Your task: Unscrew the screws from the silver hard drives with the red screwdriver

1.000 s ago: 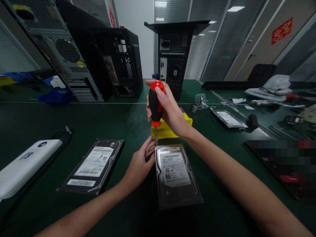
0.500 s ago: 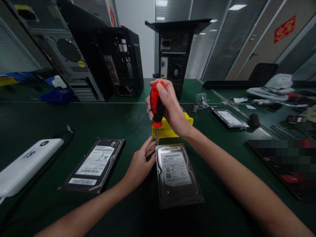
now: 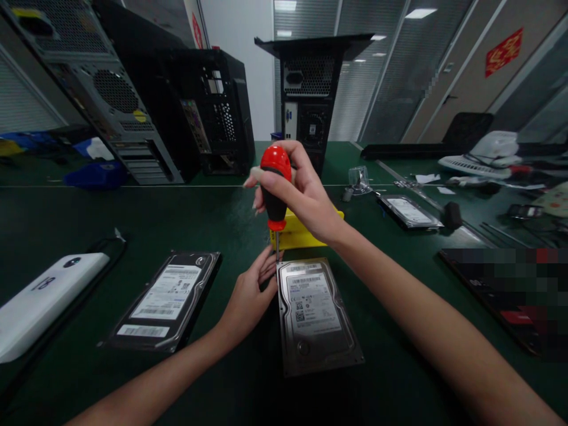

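A silver hard drive [image 3: 313, 316] with a white label lies flat on the green tabletop. My right hand [image 3: 306, 189] is closed round the red and black handle of a screwdriver [image 3: 276, 201], which stands upright. Its thin shaft points down to the drive's upper left corner, where the tip meets a corner spot. My left hand [image 3: 251, 296] lies beside the drive's left edge, fingers stretched towards the shaft and thumb at the drive's side. Behind the drive, a yellow box-like object [image 3: 302, 232] is partly covered by my right hand.
To the left lie another hard drive [image 3: 164, 302] and a white power bank [image 3: 48, 302] with a cable. Computer cases [image 3: 306, 112] stand at the back. A third drive [image 3: 410, 212] and a clear plastic piece [image 3: 359, 180] lie right; a dark panel [image 3: 483, 296] lies nearer.
My right hand has turned about the screwdriver handle, its thumb now across the handle's side instead of on top. The tip stays at the drive's corner. The view has shifted slightly.
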A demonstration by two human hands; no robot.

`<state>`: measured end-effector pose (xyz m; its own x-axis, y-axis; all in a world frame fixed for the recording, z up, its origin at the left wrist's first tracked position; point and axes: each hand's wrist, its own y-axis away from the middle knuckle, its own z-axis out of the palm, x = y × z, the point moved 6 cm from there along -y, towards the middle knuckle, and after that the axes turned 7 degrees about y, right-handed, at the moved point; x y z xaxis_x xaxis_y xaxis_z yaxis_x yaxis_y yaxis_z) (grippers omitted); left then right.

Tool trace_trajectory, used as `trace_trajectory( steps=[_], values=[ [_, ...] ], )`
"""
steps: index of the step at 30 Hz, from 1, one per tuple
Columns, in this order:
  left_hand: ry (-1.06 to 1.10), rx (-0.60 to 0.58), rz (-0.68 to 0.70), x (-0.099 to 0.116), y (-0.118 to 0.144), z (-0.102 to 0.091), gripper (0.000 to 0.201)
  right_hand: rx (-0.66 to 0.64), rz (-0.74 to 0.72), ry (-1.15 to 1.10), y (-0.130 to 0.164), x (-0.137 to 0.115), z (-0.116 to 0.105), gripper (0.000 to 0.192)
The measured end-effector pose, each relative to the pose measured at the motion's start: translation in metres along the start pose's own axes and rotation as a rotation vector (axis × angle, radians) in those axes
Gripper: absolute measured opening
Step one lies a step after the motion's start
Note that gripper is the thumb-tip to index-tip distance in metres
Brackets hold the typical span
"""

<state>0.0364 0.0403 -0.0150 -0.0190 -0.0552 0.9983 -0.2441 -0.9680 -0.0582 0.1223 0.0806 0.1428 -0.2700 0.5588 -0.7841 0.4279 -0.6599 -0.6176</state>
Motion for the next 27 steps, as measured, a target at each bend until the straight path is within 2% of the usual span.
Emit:
trace_trajectory(
  steps=[6, 12, 17, 21, 27],
  values=[
    [-0.016, -0.007, 0.007, 0.0, 0.001, 0.0, 0.065, -0.027, 0.015, 0.123, 0.006, -0.009, 0.006, 0.033],
    [-0.019, -0.003, 0.003, -0.002, 0.001, -0.001, 0.064, -0.055, 0.105, 0.084, 0.006, -0.004, 0.009, 0.036],
    [-0.02, -0.002, 0.004, -0.002, 0.0, 0.0, 0.064, -0.009, -0.004, 0.105, 0.001, -0.006, 0.001, 0.028],
    [-0.027, 0.0, 0.008, -0.002, -0.001, 0.0, 0.063, 0.032, 0.027, 0.159, -0.002, -0.003, -0.005, 0.025],
    [-0.023, -0.002, 0.007, -0.001, 0.0, 0.0, 0.063, 0.007, 0.015, 0.163, 0.003, -0.005, 0.002, 0.031]
  ],
)
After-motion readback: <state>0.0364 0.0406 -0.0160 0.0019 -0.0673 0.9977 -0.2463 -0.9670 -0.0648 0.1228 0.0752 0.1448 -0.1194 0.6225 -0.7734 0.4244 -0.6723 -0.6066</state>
